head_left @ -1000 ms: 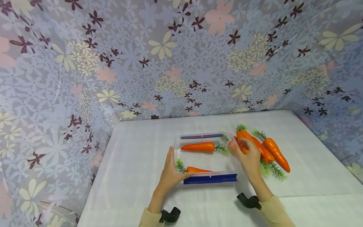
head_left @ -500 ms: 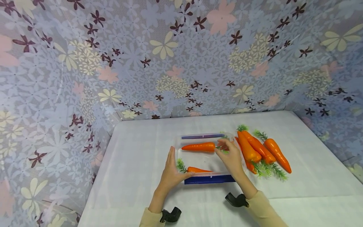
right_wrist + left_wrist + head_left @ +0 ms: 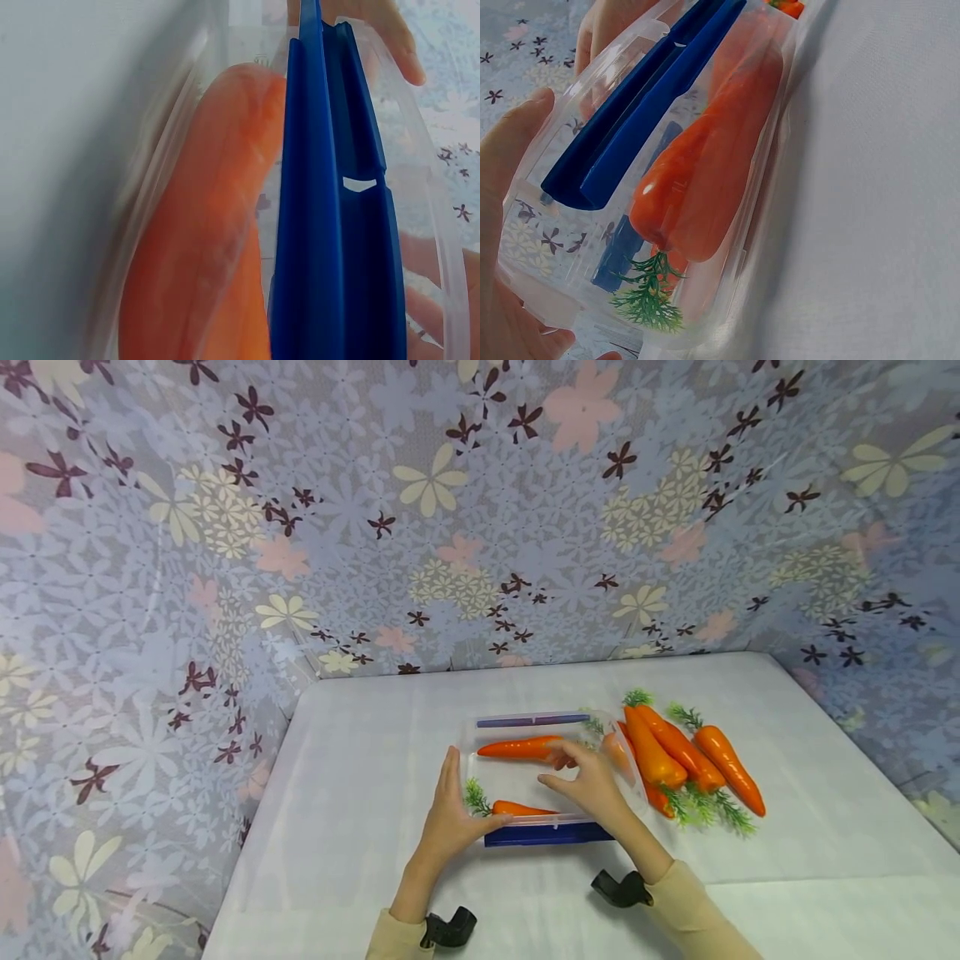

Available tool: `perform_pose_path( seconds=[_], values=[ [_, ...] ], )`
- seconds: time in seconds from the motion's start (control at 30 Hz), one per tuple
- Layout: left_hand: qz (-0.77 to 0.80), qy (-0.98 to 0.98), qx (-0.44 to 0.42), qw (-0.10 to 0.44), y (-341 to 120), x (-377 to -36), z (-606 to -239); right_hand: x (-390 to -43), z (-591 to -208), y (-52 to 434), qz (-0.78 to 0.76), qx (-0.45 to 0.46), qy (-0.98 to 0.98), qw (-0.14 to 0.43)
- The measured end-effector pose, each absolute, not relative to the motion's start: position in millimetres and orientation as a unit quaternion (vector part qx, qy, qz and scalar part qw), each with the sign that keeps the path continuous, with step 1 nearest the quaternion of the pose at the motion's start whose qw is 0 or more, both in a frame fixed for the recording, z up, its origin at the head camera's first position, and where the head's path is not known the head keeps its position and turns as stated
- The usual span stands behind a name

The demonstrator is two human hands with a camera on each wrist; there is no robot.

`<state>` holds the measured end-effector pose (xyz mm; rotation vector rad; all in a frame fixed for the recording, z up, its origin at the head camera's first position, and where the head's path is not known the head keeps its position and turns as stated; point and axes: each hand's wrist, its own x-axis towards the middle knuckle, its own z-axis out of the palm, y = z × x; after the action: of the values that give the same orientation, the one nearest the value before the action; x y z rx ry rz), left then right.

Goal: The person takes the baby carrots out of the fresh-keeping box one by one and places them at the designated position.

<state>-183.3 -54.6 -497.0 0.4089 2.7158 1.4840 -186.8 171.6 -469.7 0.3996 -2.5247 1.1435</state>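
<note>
A clear plastic food container (image 3: 540, 789) with blue clip latches stands on the table. Inside, one carrot (image 3: 513, 748) lies along the far side, and another carrot (image 3: 521, 808) along the near side, its greens to the left. My left hand (image 3: 453, 822) grips the near left corner, thumb over the front rim and fingers along the left wall. My right hand (image 3: 592, 781) reaches over the right part of the container. Its index finger overlaps the far carrot's thick end, hiding its greens; the thumb stands apart. The near blue latch (image 3: 330, 210) hangs outward.
Several carrots (image 3: 678, 747) with green tops lie in a pile against the container's right side. One carrot (image 3: 729, 768) lies at the pile's right edge. A white cloth (image 3: 360, 760) covers the table, and floral fabric (image 3: 480, 527) hangs behind it.
My right hand has moved left from the carrot pile, across the container's right wall, to the far carrot's thick end. The left hand and the container have stayed in place.
</note>
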Motion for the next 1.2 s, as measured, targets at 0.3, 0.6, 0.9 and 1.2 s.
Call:
perform_pose_path(
  seconds=[0.3,0.6,0.9,1.2],
  values=[
    [0.475,0.871,0.125,0.007,-55.4,-183.1,-499.6,-190.5,-470.2,168.4,0.367,0.177,-0.913,0.0],
    [0.476,0.871,0.123,0.009,-55.1,-183.5,-499.4,-193.6,-472.4,171.3,0.372,0.202,-0.902,-0.088],
    [0.468,0.874,0.127,0.008,-54.6,-183.9,-498.7,-196.1,-473.6,174.5,0.401,0.206,-0.881,-0.144],
    [0.47,0.873,0.128,0.007,-54.2,-183.6,-497.3,-198.6,-474.0,175.7,0.408,0.218,-0.863,-0.204]
  ],
)
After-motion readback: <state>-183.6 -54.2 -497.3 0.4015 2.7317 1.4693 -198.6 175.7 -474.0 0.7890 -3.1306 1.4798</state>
